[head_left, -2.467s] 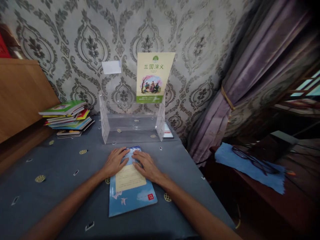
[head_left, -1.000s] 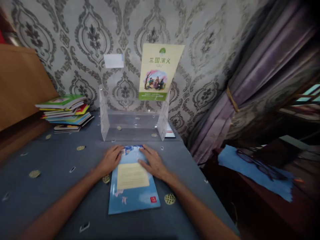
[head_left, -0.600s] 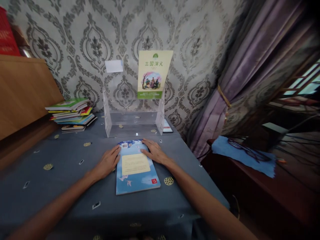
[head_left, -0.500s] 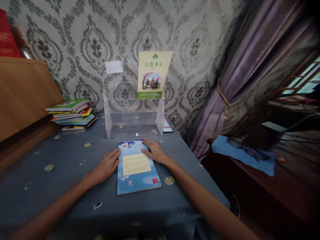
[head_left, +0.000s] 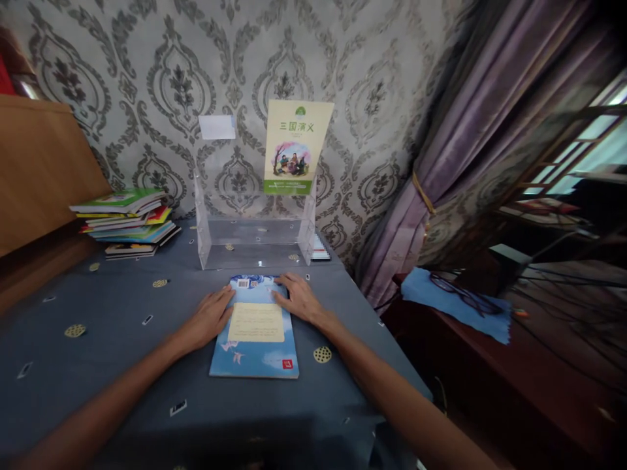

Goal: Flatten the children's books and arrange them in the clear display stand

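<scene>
A blue book [head_left: 255, 329] with a cream panel lies flat on the grey-blue tablecloth [head_left: 98, 339] in front of me. My left hand [head_left: 208, 318] rests flat along its left edge, fingers stretched out. My right hand [head_left: 298, 297] lies open on its far right corner. Just beyond the book stands a clear acrylic rack [head_left: 252, 225] against the wall. A yellow-green book [head_left: 295, 147] stands upright in the rack's right side.
A stack of colourful books [head_left: 128, 222] sits at the table's back left, next to a wooden panel [head_left: 39, 170]. Right of the table hang purple curtains [head_left: 441, 163]. A dark side table carries a blue cloth [head_left: 460, 303] with glasses on it.
My hands slid apart from the top middle of the blue book to its left edge and far right corner. The book turned slightly on the cloth.
</scene>
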`<state>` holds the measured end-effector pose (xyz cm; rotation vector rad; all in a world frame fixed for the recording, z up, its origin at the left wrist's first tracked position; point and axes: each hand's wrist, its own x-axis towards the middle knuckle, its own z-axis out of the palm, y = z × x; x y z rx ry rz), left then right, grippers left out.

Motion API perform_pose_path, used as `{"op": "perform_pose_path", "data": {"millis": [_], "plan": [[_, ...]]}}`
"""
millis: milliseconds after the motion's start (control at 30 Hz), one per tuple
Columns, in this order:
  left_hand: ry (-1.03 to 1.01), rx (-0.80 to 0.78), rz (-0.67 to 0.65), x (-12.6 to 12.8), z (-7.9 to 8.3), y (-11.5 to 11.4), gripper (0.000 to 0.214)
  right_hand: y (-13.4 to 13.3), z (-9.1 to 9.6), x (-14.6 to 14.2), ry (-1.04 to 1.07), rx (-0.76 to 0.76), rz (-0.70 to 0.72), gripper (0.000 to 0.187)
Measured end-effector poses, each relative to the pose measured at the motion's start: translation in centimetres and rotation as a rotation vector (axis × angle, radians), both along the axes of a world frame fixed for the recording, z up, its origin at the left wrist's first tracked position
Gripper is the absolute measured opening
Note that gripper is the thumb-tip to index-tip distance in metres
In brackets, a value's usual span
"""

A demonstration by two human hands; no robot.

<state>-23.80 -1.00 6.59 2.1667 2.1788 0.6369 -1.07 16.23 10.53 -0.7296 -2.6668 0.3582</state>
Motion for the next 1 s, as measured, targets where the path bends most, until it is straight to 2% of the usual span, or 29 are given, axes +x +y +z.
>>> {"op": "perform_pose_path", "data": {"millis": [233, 400, 600, 867, 1000], "plan": [[0.081, -0.016, 0.044, 0.6, 1.9, 3.8, 0.042, -0.1, -0.3, 0.4, 0.014, 0.046, -0.053, 0.027], [0.121, 0.021, 0.066, 1.5, 2.1, 4.9, 0.040, 0.8, -1.4, 0.2, 0.212, -0.080, -0.101, 0.032], [0.124, -0.002, -0.017, 2.8, 1.7, 6.3, 0.043, 2.3, -2.1, 0.1, 0.361, -0.280, -0.177, 0.040], [0.138, -0.081, -0.195, 6.7, 2.6, 8.8, 0.049, 2.4, -2.1, 0.3, 0.432, -0.289, -0.205, 0.044], [0.126, -0.076, -0.286, 7.6, 2.6, 9.8, 0.053, 2.7, -2.0, 0.4, 0.458, -0.285, -0.204, 0.044]]}}
